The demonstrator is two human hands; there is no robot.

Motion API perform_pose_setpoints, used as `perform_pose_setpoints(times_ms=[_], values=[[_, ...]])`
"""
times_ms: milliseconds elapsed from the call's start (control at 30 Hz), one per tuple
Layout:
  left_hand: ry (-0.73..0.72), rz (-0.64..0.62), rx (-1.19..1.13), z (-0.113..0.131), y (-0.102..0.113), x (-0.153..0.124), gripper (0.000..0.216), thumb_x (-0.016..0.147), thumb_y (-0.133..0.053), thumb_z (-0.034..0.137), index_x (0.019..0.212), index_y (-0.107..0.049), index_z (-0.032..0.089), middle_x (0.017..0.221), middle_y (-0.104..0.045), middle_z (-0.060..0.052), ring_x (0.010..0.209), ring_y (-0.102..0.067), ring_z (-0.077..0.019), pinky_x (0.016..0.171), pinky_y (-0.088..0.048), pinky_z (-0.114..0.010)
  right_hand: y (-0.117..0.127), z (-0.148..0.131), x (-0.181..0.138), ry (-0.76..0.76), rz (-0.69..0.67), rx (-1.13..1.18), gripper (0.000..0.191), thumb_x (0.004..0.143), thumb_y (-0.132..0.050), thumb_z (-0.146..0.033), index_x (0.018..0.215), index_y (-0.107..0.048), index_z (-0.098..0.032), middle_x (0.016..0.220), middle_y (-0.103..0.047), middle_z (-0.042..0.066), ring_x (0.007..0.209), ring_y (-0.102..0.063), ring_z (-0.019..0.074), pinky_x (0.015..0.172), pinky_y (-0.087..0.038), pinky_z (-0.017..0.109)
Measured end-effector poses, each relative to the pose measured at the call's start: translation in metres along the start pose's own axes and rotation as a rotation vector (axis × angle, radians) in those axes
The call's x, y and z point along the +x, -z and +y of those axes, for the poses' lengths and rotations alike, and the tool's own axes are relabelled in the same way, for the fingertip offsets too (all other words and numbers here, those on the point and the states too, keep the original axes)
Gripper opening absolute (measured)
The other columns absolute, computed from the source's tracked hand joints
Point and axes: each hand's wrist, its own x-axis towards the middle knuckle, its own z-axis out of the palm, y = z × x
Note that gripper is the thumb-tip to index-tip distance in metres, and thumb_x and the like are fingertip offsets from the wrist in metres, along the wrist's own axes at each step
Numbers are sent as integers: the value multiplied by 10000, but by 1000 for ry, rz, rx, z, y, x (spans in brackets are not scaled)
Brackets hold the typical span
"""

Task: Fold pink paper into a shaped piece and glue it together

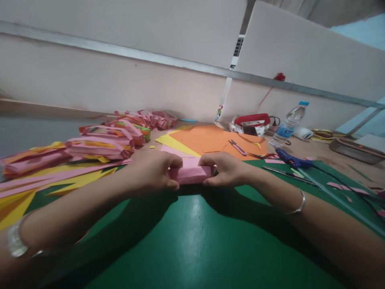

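Observation:
A small folded pink paper box (191, 174) is held between both hands over a green mat (192, 245). My left hand (158, 170) grips its left end, thumb on the near side and fingers curled over the top. At its right end my right hand (227, 168) pinches it the same way. Just behind the hands lie sheets of orange paper (198, 138) and yellow paper (177, 145). The underside of the pink box is hidden.
Folded pink paper pieces (96, 146) are heaped at left, beside yellow strips (69, 182). At right lie thread snips (238, 147), a blue glue gun (293, 159) with its cord, and tweezers (288, 175). A water bottle (288, 125) stands behind, near a pouch (252, 122).

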Motion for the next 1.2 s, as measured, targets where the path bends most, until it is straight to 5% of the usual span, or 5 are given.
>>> perform_pose_setpoints(times_ms=[333,433,633,833,1200], values=[[-14,-54,20,-1,-18,1,162,611,-602,351,650,-504,228,628,-560,23,589,-521,-172,496,-293,-256,-9,3,2,-18,-57,-38,265,677,-631,-234,925,-606,-144,757,-582,-1,645,-499,112,554,-350,199],[-6,-54,9,2,-20,1,176,632,-576,366,740,-532,234,689,-588,13,619,-536,-179,508,-321,-255,-13,2,3,-57,-63,-72,240,666,-617,-237,889,-602,-149,749,-574,-1,641,-488,112,546,-335,199],[0,-42,44,5,-20,2,274,665,-548,488,624,-495,222,628,-571,9,597,-518,-176,507,-290,-264,-13,-5,3,-127,-88,-180,115,659,-596,-221,733,-536,-157,678,-519,-16,597,-436,103,502,-278,204],[61,-59,71,6,-24,8,222,626,-570,442,705,-562,235,696,-632,-8,640,-566,-201,485,-303,-259,-13,-4,4,-120,-81,-149,290,731,-613,-423,826,-568,-153,750,-563,12,647,-458,118,539,-294,213],[118,-154,207,22,-19,23,265,572,-557,396,761,-599,215,787,-682,-90,697,-607,-262,497,-323,-284,-19,-6,9,-248,-77,-217,274,698,-656,-339,888,-570,-161,844,-606,33,685,-493,135,542,-310,220]])
